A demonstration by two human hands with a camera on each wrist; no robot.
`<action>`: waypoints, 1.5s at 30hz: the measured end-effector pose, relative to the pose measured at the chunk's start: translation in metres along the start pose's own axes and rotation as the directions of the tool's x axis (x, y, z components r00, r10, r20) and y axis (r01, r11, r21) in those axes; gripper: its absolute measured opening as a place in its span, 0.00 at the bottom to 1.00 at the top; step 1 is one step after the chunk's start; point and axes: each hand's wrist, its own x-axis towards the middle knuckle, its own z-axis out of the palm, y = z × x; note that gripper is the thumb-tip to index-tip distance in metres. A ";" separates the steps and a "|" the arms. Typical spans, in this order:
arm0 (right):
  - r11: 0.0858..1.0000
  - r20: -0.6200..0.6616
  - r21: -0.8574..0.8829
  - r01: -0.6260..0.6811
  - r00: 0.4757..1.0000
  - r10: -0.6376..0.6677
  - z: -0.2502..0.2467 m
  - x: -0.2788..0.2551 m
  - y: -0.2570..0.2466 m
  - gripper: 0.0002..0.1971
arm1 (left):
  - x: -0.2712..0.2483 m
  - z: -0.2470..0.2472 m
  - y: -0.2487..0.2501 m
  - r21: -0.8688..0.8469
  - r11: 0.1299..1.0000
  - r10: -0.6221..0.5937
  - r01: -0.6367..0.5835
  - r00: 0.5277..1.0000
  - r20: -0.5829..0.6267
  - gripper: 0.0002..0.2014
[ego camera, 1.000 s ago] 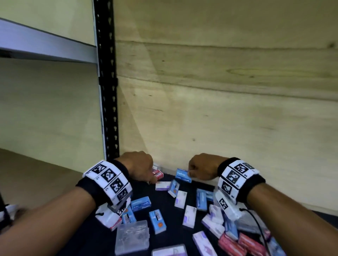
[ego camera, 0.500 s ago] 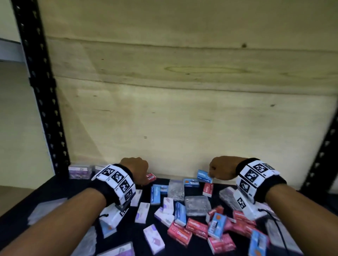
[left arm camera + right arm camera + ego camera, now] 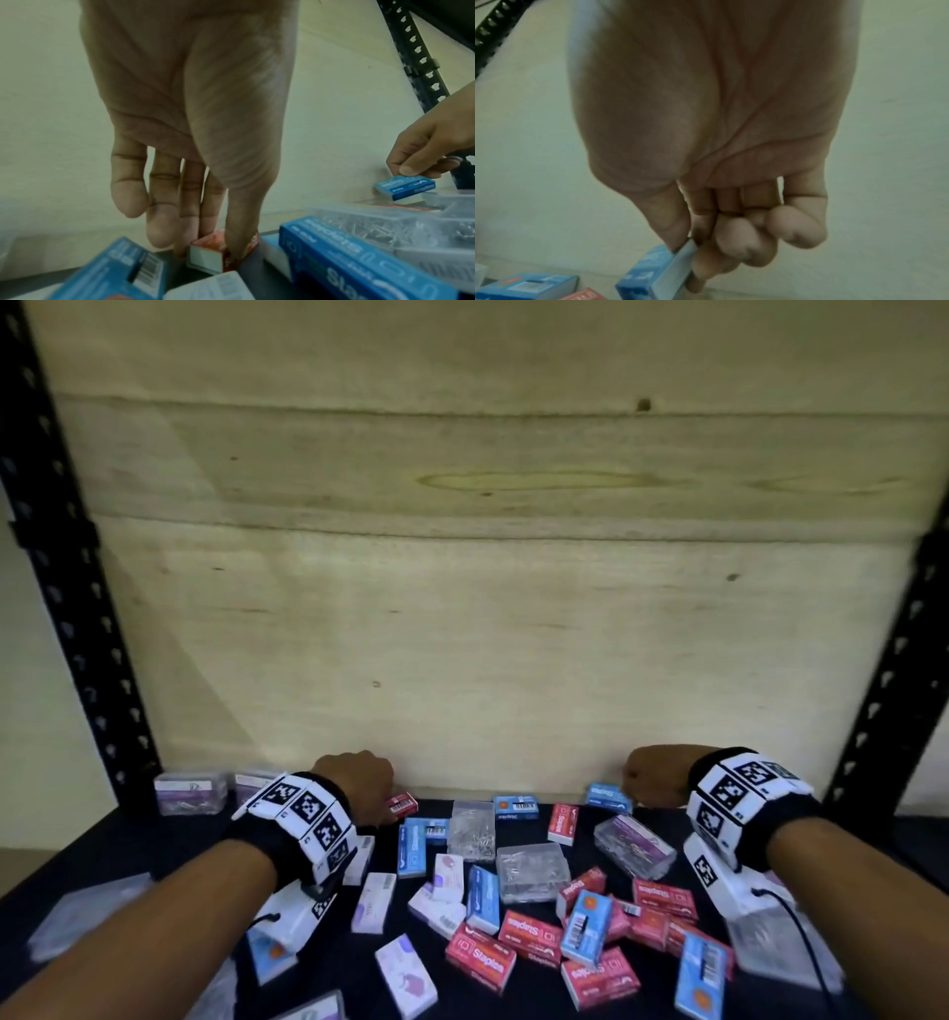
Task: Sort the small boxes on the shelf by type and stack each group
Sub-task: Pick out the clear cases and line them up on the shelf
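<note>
At 12 o'clock on the shelf [image 3: 128, 845], hard against the plywood back panel [image 3: 488, 634], both hands work the far row. Left hand [image 3: 354, 785] pinches a red staple box [image 3: 401, 804] between thumb and fingers; the left wrist view shows the box low at the shelf, contact with the surface unclear. Right hand [image 3: 655, 778], at about 1 o'clock, pinches a blue staple box [image 3: 608, 797] by its end, other fingers curled under.

Between 3 and 6 o'clock lies the unsorted scatter: red staple boxes [image 3: 529, 937], blue staple boxes [image 3: 482, 898], white-and-purple boxes [image 3: 374, 902], clear clip cases [image 3: 531, 871]. At 10 o'clock, 2 clear purple-labelled cases [image 3: 191, 791] sit side by side by the black upright [image 3: 77, 618].

Step in hand, as judged: seeding 2 groups at the back, red left, blue right. No stack of either colour is visible yet, so the task looks early.

Next move calls for each box set flat and square near the panel, fingers released cleanly, then a matching box fetched from the scatter and laid edge-aligned on top.
</note>
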 end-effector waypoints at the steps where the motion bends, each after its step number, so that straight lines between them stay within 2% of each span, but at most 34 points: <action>1: 1.000 -0.003 -0.006 0.014 1.000 -0.014 -0.001 -0.001 0.003 0.13 | -0.001 0.000 -0.001 -0.002 1.000 0.001 -0.001 1.000 0.000 0.23; 8: 0.999 -0.059 -0.036 0.028 0.998 -0.030 -0.001 -0.009 0.020 0.10 | -0.011 -0.009 -0.002 -0.078 0.997 0.017 -0.020 0.999 -0.047 0.18; 12: 0.999 -0.030 -0.042 -0.012 0.999 0.011 0.004 -0.016 0.024 0.09 | -0.023 -0.022 0.012 -0.127 0.985 0.102 -0.113 0.991 -0.092 0.19; 15: 0.996 -0.028 -0.058 -0.064 0.998 0.063 0.005 -0.018 0.025 0.13 | -0.029 -0.029 0.029 -0.105 0.980 0.159 -0.169 0.983 -0.095 0.19; 21: 0.997 -0.082 -0.071 -0.026 0.996 0.020 -0.004 -0.034 0.016 0.16 | -0.025 -0.030 0.056 -0.031 0.994 0.103 -0.105 0.993 -0.050 0.25; 26: 0.994 -0.012 -0.104 -0.018 1.000 0.017 0.000 -0.042 -0.002 0.28 | -0.021 -0.031 0.075 -0.013 0.996 0.089 -0.089 0.996 -0.003 0.30; 32: 0.992 0.027 -0.124 0.000 1.000 0.004 0.007 -0.040 -0.011 0.29 | -0.016 -0.030 0.086 -0.023 0.993 0.115 -0.115 0.993 0.003 0.30; 35: 0.990 0.043 -0.140 0.007 0.999 -0.001 0.007 -0.042 -0.014 0.28 | -0.011 -0.027 0.087 -0.086 0.984 0.159 -0.159 0.987 -0.002 0.27; 43: 0.997 0.080 -0.045 0.055 0.995 -0.052 0.005 -0.046 -0.017 0.26 | -0.007 -0.028 0.082 -0.173 0.951 0.260 -0.256 0.966 0.002 0.25; 45: 0.998 0.085 -0.020 0.058 0.995 -0.056 0.005 -0.046 -0.017 0.30 | -0.006 -0.031 0.074 -0.222 0.933 0.297 -0.283 0.954 0.034 0.23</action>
